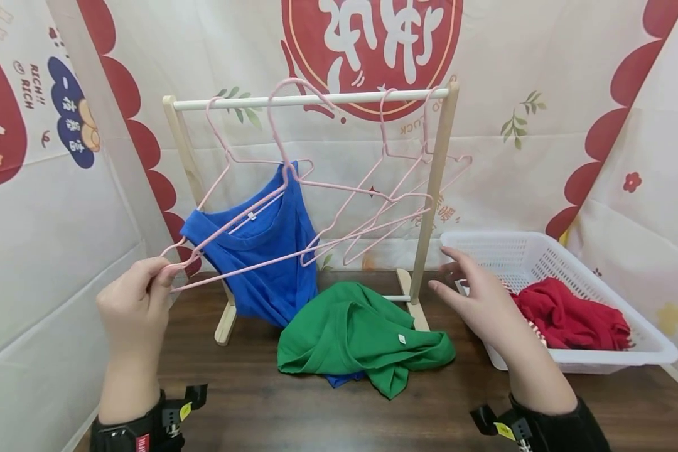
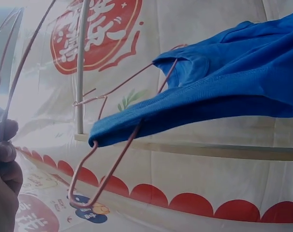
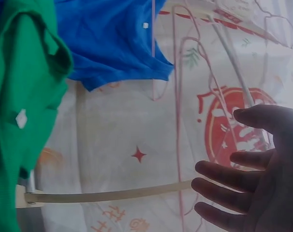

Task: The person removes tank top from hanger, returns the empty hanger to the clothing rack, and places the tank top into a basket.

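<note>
My left hand (image 1: 138, 301) pinches one lower corner of a pink wire hanger (image 1: 339, 188) between thumb and fingers. The hanger's hook stands in front of the rack's white rail (image 1: 248, 102). Behind it a blue sleeveless top (image 1: 282, 270) hangs tilted on another pink hanger, one shoulder of which shows close up in the left wrist view. A green garment (image 1: 350, 339) lies crumpled on the table below, with a bit of blue cloth under it. My right hand (image 1: 486, 301) holds nothing, fingers spread, near the rack's right post (image 1: 437, 176) and the basket's near side.
Two bare pink hangers (image 1: 382, 119) hang at the rail's right end. To the right stands a white plastic basket (image 1: 655, 342) with a red garment (image 1: 576, 317) and some striped cloth in it. Printed cloth walls (image 1: 542, 75) enclose the brown table (image 1: 248, 402).
</note>
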`<state>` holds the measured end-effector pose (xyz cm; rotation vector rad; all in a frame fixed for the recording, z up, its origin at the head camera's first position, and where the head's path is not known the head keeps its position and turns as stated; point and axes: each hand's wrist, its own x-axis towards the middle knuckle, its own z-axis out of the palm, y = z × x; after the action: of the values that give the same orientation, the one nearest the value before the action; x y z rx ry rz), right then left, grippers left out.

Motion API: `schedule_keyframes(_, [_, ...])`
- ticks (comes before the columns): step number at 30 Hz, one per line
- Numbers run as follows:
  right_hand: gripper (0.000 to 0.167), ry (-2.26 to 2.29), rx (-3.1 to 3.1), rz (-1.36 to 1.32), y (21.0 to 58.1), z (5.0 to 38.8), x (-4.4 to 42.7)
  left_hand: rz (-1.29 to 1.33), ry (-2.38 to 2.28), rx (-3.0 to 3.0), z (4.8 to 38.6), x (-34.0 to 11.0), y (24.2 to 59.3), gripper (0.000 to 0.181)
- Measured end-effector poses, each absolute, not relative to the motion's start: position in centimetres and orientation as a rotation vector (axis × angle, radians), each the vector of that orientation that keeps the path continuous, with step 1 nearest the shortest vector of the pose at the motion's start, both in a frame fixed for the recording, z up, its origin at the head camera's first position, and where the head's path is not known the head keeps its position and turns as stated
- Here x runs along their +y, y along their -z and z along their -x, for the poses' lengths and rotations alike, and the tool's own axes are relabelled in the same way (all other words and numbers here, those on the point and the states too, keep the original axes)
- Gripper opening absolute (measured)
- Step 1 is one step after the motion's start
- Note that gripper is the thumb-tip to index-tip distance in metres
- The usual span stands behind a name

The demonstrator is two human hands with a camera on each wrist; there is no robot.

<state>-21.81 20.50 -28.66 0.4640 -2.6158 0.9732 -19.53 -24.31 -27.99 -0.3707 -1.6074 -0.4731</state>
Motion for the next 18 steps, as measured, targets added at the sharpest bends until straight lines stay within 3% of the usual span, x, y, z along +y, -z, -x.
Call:
schedule_keyframes(11, [0.049,-0.853,-2.666,-0.582,30.2,22.1,19.3,0.209,0.618,-1.535,19.1,-26.1,28.8,0.055])
schedule_keyframes(18, [0.048,-0.831,-2.677,-0.6,30.7,22.4,19.0,0.122,0.626,-1.6,19.4,-26.4,28.8,0.028])
